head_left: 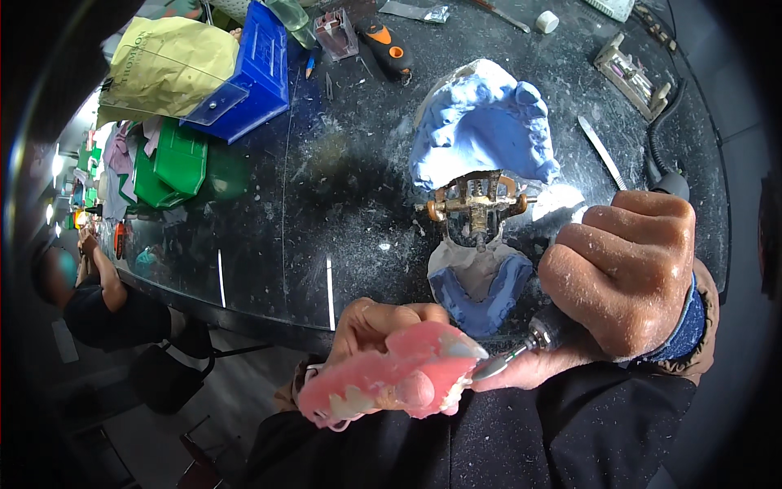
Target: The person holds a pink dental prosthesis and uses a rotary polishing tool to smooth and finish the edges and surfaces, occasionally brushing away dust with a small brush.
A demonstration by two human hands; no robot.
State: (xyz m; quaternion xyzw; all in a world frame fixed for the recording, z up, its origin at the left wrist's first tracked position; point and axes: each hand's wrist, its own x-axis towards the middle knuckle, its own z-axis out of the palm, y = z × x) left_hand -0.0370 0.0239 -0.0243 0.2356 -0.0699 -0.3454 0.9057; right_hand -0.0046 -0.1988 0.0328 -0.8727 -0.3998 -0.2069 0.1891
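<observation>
My left hand (366, 326) grips a pink denture piece (362, 383) with whitish teeth and wire clasps. My right hand (619, 277) is closed around a dark rotary handpiece (562, 330), whose metal bur (493, 365) is at the denture's right edge; whether it touches is unclear. Just beyond my hands, a metal articulator (476, 204) lies on the bench, with a blue dental cast (485, 130) at its upper end and a smaller grey-and-blue cast (481, 285) at its lower end.
A blue bin (265, 90) with yellow paper (163, 65), green bins (171, 171), orange-black tool (383, 49), metal file (599, 147), clamp device (627, 73) and black hose (660, 147) occupy the dark bench (326, 204). A seated co-worker (106, 310) is at left.
</observation>
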